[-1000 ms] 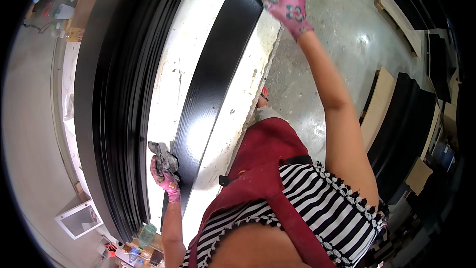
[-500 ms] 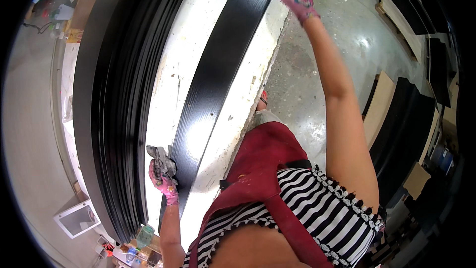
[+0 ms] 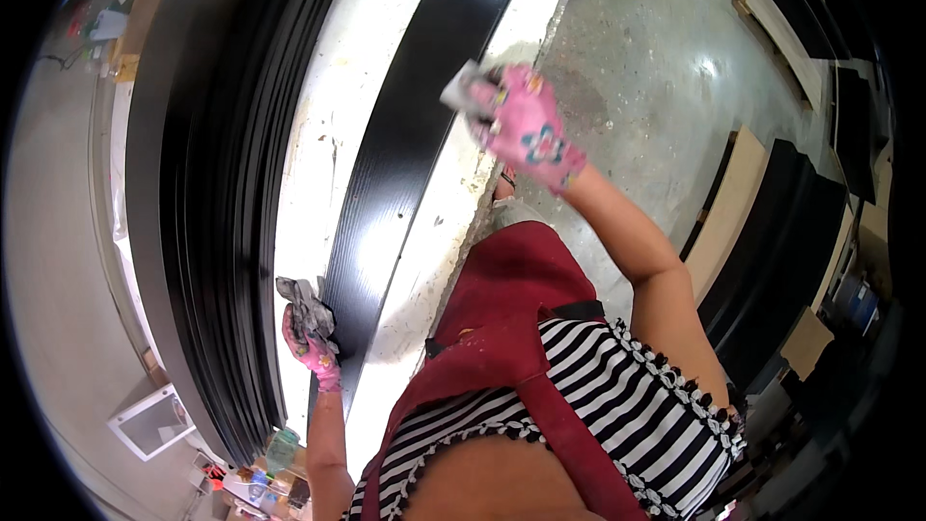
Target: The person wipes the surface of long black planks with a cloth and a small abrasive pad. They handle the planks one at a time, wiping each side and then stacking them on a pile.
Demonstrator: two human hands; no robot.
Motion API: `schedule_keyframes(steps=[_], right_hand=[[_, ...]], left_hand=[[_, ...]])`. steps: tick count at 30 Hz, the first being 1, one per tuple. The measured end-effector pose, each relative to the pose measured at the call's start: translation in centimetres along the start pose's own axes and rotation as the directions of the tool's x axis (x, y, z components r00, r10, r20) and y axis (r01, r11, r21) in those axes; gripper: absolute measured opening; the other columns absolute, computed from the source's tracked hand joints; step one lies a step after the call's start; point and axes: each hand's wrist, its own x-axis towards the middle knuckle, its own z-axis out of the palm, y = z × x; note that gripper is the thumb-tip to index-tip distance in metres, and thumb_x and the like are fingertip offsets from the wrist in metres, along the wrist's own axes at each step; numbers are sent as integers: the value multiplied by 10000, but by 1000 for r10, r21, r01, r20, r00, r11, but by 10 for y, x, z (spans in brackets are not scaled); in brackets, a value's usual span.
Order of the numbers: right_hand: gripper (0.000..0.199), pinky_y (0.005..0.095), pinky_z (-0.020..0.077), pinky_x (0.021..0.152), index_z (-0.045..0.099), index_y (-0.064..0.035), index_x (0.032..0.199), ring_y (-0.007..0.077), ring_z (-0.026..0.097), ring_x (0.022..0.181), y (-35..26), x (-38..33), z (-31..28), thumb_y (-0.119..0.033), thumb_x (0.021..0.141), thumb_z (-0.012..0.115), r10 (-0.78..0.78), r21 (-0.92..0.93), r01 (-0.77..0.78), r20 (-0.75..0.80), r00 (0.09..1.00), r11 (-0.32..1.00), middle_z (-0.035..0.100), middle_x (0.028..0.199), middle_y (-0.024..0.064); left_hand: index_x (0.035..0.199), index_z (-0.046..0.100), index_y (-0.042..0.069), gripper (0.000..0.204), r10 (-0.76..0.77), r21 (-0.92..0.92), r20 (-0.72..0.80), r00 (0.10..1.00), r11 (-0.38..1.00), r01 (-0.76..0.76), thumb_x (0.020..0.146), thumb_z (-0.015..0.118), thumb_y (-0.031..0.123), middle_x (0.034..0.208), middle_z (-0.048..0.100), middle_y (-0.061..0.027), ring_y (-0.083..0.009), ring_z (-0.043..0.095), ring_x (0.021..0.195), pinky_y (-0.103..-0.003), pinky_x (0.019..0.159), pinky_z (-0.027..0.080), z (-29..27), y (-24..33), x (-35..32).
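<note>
Pink-gloved L hand (image 3: 313, 355) gripping crumpled grey cloth (image 3: 309, 312), nr, pink-gloved R hand (image 3: 527, 127) gripping flat grey pad (image 3: 461, 87), farther, by long blk board (image 3: 405, 106)

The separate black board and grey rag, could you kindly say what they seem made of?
The black board looks like wood or imitation, shiny black: fine grainy lines and glare show. The rag is probably cloth, dull and smudged, bunched in loose folds.

no legible text, no readable labels, brands, numbers or signs
</note>
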Motion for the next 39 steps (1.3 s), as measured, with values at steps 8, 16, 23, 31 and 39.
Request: schedule_keyframes(steps=[8,16,23,31,39], right_hand=[[542,423,443,1010,592,-204,1304,327,527,1138,73,15,-22,-236,776,708,57,177,-38,-104,993,984,582,1196,118],[544,422,455,997,556,-94,1303,346,520,1173,106,66,-24,-239,798,697,-53,97,57,-44,998,994,552,1244,139],[599,426,438,1013,528,-88,1339,345,511,1174,94,47,-24,-255,789,695,-74,120,63,91,993,991,532,1223,175],[554,399,448,988,565,-113,1301,329,531,1121,80,46,-26,-165,767,705,7,73,-15,112,994,997,566,1140,145],[517,430,487,921,593,-62,1252,355,567,1079,83,62,-30,-253,787,712,81,58,-81,4,997,995,576,1101,181]], left_hand=[[1381,425,-40,681,-97,-135,-65,993,987,88,928,626,426,1404,473,-159,-288,451,1297,-415,1115,337,-1,-6,-7],[1379,427,-35,713,-175,-113,-79,981,980,166,903,655,444,1407,471,-151,-286,458,1292,-413,1105,361,-11,-17,-12],[1380,427,-32,734,-209,-105,-29,977,973,205,894,660,466,1400,474,-146,-282,470,1277,-411,1089,382,-12,-10,-12],[1382,428,-21,717,-204,-94,-53,978,976,198,900,656,457,1397,474,-136,-271,473,1273,-401,1088,379,-7,-4,-9],[1377,436,-25,655,-145,-39,-58,988,989,142,926,628,409,1384,483,-136,-266,480,1263,-395,1080,384,-4,-2,-7]])
